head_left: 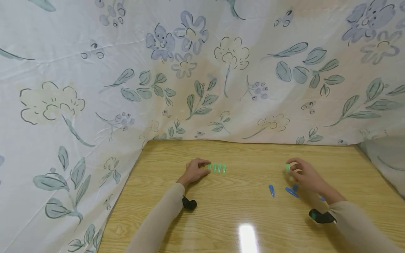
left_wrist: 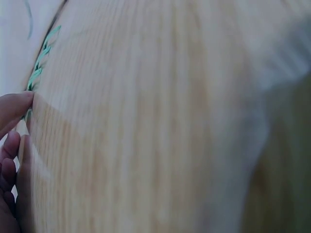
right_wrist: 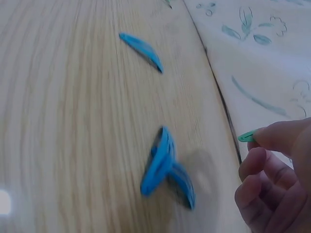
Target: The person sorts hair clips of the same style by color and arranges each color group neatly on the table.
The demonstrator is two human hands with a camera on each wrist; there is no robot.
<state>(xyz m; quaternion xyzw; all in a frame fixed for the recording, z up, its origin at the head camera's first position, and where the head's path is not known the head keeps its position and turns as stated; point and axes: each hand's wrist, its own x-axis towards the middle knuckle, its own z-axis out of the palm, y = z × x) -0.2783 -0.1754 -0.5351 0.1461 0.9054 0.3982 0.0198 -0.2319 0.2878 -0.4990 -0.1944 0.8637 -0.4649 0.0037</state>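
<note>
Green snap hair clips stand side by side in a short row on the wooden table. My left hand (head_left: 194, 170) pinches the leftmost green hair clip (head_left: 209, 167) at its two ends, thumb near and index finger far. Three more green clips (head_left: 219, 168) lie just right of it. My right hand (head_left: 303, 174) is raised above the table and pinches another green hair clip (right_wrist: 248, 136) between thumb and index finger. Below that hand lie blue hair clips: a single one (right_wrist: 142, 51) and a crossed pair (right_wrist: 158, 167).
Another blue clip (head_left: 322, 199) shows partly beside the right wrist. A floral cloth (head_left: 202, 105) hangs along the table's back and left edges. Light glares on the wooden table (head_left: 221, 211) near the front. Each wrist wears a black device (head_left: 189, 203).
</note>
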